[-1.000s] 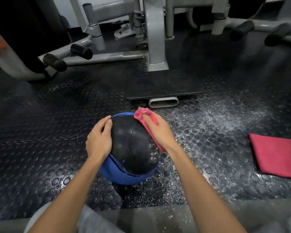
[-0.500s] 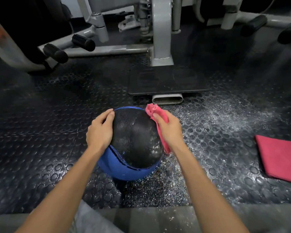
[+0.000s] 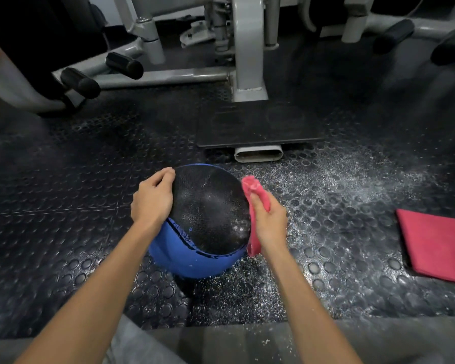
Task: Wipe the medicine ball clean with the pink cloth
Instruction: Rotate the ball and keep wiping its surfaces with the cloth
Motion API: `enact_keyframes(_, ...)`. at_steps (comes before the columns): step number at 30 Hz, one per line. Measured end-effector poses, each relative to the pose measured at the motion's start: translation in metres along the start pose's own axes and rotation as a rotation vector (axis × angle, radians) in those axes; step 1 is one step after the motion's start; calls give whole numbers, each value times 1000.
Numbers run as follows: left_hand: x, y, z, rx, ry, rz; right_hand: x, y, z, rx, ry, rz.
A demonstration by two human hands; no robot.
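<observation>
Right hand (image 3: 269,222): curled round the bunched pink cloth (image 3: 253,189), pressing it against the right flank of the medicine ball (image 3: 208,214); 1 tuft sticking up past the fingers, 1 tail hanging below the palm. Bunched that way, likely, to make a thick pad with a firm grip for rubbing.

Left hand (image 3: 153,203): cupped on the opposite flank, fingers bent over the upper curve of the black panel, holding the ball and nothing else. Placed there, apparently, as a brace, so that wiping pressure neither rolls nor spins the ball away.

Ball: resting on the studded black rubber floor (image 3: 63,219), about midway across the visible stretch, just in front of the dark foot plate (image 3: 258,124) of a grey gym machine (image 3: 248,48); black panel turned up, blue panel toward the person. Shows pale flecks on the black panel near the right hand, so judged mid-task: wiping under way, not finished.

White powder (image 3: 339,185): scattered over the floor to the right of the ball and around its base.

Well apart, toward the right edge of the visible floor: a 2nd cloth (image 3: 436,245), red-pink, folded flat, untouched.

Next, probably: drag the cloth across the flecked patch, then turn the ball with the left hand to reach the blue underside.
</observation>
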State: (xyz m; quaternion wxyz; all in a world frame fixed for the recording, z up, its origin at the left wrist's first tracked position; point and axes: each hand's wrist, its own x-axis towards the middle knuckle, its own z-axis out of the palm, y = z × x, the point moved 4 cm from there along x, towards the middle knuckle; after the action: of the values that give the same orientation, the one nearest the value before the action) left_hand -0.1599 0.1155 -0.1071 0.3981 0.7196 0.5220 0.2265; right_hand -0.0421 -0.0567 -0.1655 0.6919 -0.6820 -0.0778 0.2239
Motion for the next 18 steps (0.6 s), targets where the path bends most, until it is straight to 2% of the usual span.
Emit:
enact_keyframes(1, 0, 2, 1, 6, 3, -9, 6, 9, -4, 16, 13, 156)
enact_keyframes(2, -1, 4, 2, 15, 4, -19, 7, 12, -6, 25, 31, 223)
enact_keyframes(3, -1, 6, 3, 27, 3, -29, 4, 10, -6, 11, 61, 193)
enact_keyframes(6, 3, 7, 4, 38, 10, -46, -27, -1, 6, -91, 116, -190)
enact_keyframes(8, 4, 4, 2, 25, 9, -56, -56, -1, 17, -146, 34, -443)
enact_keyframes(10, 6, 1, -1, -9, 11, -58, -60, 9, 18, -207, -4, -574)
enact_keyframes(11, 6, -1, -2, -22, 12, -61, -51, 18, 13, -186, 11, -529)
enact_keyframes(12, 7, -1, -2, -27, 11, -62, -40, 25, 8, -131, 46, -393)
enact_keyframes(14, 4, 2, 0, -12, 23, -74, -20, 42, -2, -5, 105, 16)
enact_keyframes(15, 1, 4, 1, 4, 35, -82, -17, 48, -5, 52, 119, 163)
enact_keyframes(16, -1, 7, 3, 21, 40, -82, -19, 50, -7, 87, 135, 228)
enact_keyframes(18, -3, 12, 6, 38, 43, -82, -31, 39, -2, 82, 173, 120)
